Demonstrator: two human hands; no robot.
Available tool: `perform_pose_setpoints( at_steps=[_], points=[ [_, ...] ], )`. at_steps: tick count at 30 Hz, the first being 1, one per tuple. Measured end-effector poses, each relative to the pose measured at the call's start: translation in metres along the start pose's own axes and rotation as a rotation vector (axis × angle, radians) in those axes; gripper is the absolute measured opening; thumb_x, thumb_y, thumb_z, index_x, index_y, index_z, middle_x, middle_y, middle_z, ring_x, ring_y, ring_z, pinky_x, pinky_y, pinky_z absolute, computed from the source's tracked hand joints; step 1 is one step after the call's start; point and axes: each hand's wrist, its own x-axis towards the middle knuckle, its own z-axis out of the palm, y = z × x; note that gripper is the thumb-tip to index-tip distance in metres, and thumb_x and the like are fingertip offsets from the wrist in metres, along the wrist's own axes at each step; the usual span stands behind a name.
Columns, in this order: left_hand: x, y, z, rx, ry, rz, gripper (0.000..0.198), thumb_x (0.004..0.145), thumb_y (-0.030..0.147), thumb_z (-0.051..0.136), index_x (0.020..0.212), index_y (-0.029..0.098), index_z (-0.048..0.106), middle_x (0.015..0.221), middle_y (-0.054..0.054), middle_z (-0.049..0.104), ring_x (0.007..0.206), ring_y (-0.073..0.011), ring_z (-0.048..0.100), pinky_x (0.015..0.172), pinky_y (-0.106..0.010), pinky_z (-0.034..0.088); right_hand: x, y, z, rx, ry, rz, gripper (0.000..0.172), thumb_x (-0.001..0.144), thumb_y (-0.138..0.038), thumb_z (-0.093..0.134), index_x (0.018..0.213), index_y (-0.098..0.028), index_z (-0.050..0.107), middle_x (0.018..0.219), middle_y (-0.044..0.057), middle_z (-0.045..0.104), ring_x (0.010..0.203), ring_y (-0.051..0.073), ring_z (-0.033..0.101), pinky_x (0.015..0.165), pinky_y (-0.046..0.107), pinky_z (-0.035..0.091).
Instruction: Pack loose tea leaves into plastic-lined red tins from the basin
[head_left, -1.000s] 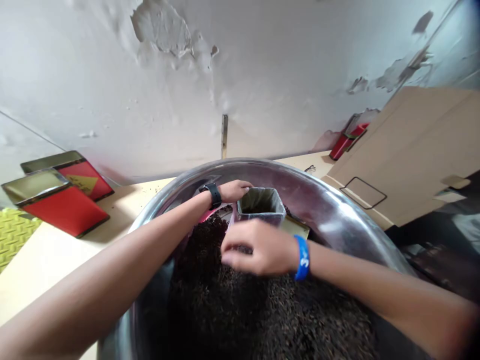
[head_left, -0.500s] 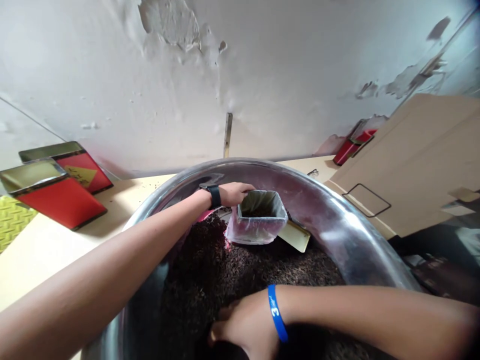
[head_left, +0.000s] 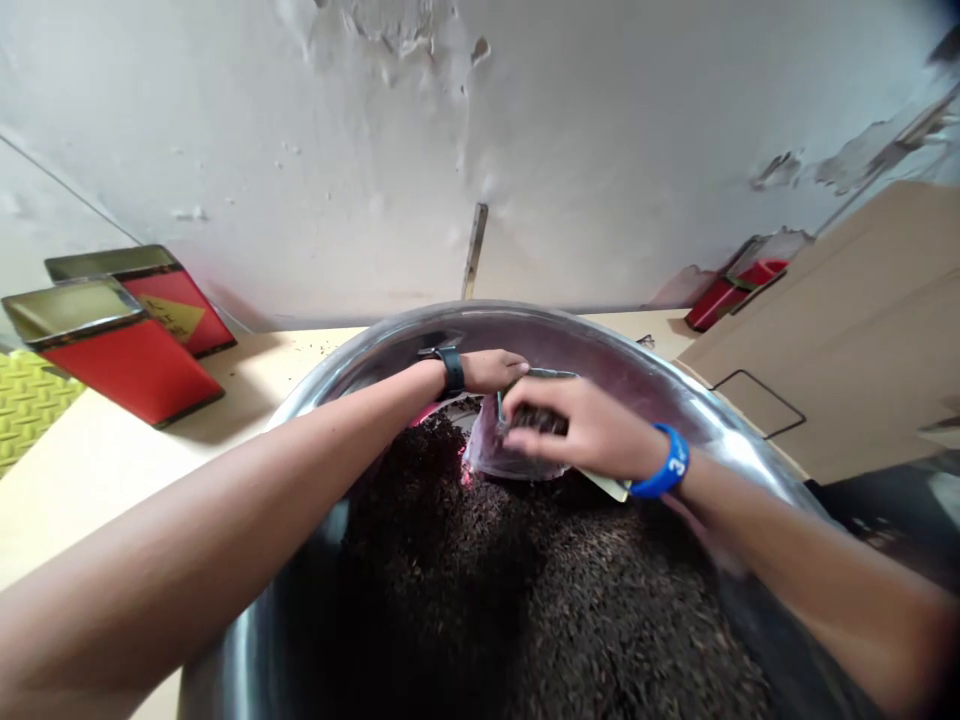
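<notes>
Dark loose tea leaves (head_left: 630, 610) fill the lower part of a large shiny metal basin (head_left: 300, 400). Near its far wall stands a square tin (head_left: 499, 455) in clear plastic, its mouth facing up. My left hand (head_left: 491, 370), with a black watch on the wrist, grips the tin's back left rim. Over the mouth, my right hand (head_left: 581, 425) is curled around a clump of tea leaves; a blue wristband circles that wrist. Motion blurs its fingers slightly. A pale gold lid (head_left: 604, 485) lies on the leaves, partly covered by my right hand.
Two red tins (head_left: 131, 365) stand on the pale table (head_left: 247, 440) at left, near a yellow textured mat (head_left: 34, 410). A large cardboard box (head_left: 862, 350) borders the basin at right, with another red tin (head_left: 731, 290) behind it. A peeling wall (head_left: 360, 170) closes off the back.
My right hand has risen from the leaves in front to the tin's mouth, bringing tea leaves along. My left hand stays on the tin's rim. The view has shifted slightly.
</notes>
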Motion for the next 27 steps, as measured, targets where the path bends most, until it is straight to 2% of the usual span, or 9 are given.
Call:
perform_pose_setpoints(
  at_steps=[2,4,9,10,12,15,17,19,27],
  points=[
    [0.001,-0.001,0.000,-0.009,-0.014,0.008,0.031,0.084,0.020,0.035,0.101,0.010,0.059,0.101,-0.005,0.062,0.089,-0.0158,0.055,0.080,-0.023,0.041,0.002,0.018,-0.007,-0.120,0.204,0.132,0.023,0.082,-0.037,0.050,0.095,-0.019,0.053,0.093,0.003,0.060,0.085,0.015,0.053,0.078,0.029,0.039],
    [0.002,-0.001,0.000,-0.004,-0.002,0.026,0.030,0.081,0.016,0.037,0.100,0.010,0.060,0.102,-0.005,0.062,0.089,-0.0154,0.055,0.079,-0.022,0.041,0.001,0.026,-0.008,-0.211,0.243,0.210,0.027,0.082,-0.040,0.050,0.098,-0.019,0.054,0.096,0.004,0.060,0.090,0.018,0.053,0.083,0.034,0.037],
    [-0.001,0.005,0.001,0.070,0.024,-0.023,0.035,0.087,0.028,0.031,0.102,0.012,0.058,0.104,-0.007,0.062,0.091,-0.0169,0.055,0.079,-0.023,0.040,-0.006,-0.014,0.009,-0.147,0.309,0.172,0.024,0.088,-0.035,0.039,0.089,-0.018,0.057,0.091,0.004,0.061,0.089,0.016,0.053,0.084,0.033,0.036],
    [-0.001,0.006,0.001,0.094,0.033,-0.048,0.037,0.088,0.030,0.029,0.104,0.013,0.058,0.106,-0.007,0.062,0.092,-0.0175,0.055,0.080,-0.024,0.040,-0.008,-0.024,0.018,-0.071,0.230,0.114,0.025,0.088,-0.034,0.039,0.090,-0.018,0.057,0.090,0.004,0.061,0.086,0.015,0.054,0.082,0.030,0.038],
    [-0.003,0.008,0.002,0.131,0.053,-0.087,0.039,0.089,0.033,0.027,0.108,0.015,0.056,0.110,-0.008,0.060,0.096,-0.0187,0.054,0.084,-0.026,0.039,-0.013,-0.035,0.042,0.071,-0.109,-0.031,0.030,0.087,-0.039,0.039,0.099,-0.018,0.058,0.093,0.004,0.061,0.085,0.014,0.055,0.079,0.027,0.041],
    [-0.004,0.009,0.003,0.152,0.066,-0.095,0.039,0.090,0.032,0.026,0.110,0.015,0.055,0.112,-0.009,0.059,0.099,-0.0200,0.054,0.086,-0.027,0.038,-0.024,-0.030,0.085,0.022,-0.543,-0.085,0.054,0.076,-0.055,0.049,0.116,-0.019,0.054,0.121,0.011,0.051,0.109,0.027,0.047,0.088,0.039,0.039],
    [-0.005,0.009,0.004,0.157,0.066,-0.088,0.039,0.089,0.032,0.026,0.109,0.015,0.055,0.111,-0.009,0.059,0.099,-0.0207,0.054,0.086,-0.028,0.038,-0.031,-0.021,0.105,-0.064,-0.685,0.025,0.080,0.062,-0.064,0.057,0.126,-0.019,0.046,0.135,0.014,0.036,0.121,0.038,0.032,0.092,0.051,0.034],
    [-0.006,0.009,0.004,0.159,0.072,-0.082,0.039,0.089,0.033,0.026,0.109,0.016,0.055,0.110,-0.009,0.060,0.099,-0.0206,0.054,0.086,-0.028,0.038,-0.034,-0.018,0.114,-0.068,-0.796,0.091,0.095,0.052,-0.068,0.061,0.129,-0.015,0.042,0.136,0.017,0.033,0.122,0.040,0.029,0.092,0.053,0.033],
    [-0.007,0.011,0.003,0.178,0.076,-0.081,0.039,0.089,0.035,0.026,0.107,0.017,0.055,0.108,-0.009,0.061,0.096,-0.0203,0.055,0.083,-0.028,0.039,-0.027,-0.039,0.116,-0.064,-1.172,-0.197,0.074,0.044,-0.044,0.075,0.110,-0.018,0.056,0.108,0.014,0.057,0.092,0.029,0.057,0.071,0.036,0.045]
  ],
)
